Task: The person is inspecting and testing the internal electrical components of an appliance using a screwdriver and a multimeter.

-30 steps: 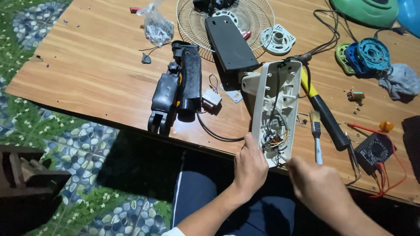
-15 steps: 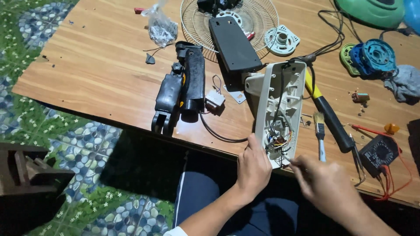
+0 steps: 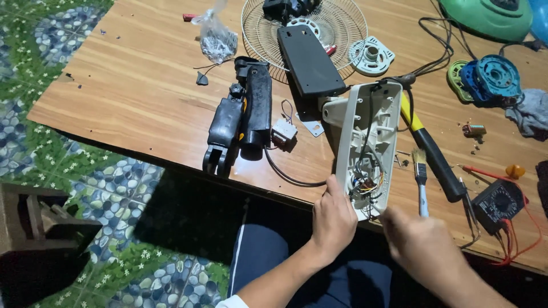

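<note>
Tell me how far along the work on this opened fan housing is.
Done: the white housing lies open with its wiring exposed; the black cover and wire grille lie removed on the wooden table. In hand: the left hand steadies the housing's near end while the right hand, blurred, hovers beside it. Left: all parts lie apart, the multimeter and brush untouched.

Single head-worn view, looking steeply down, close over wooden table (image 3: 142,97) edge, lap, tiled floor (image 3: 34,148)
</note>
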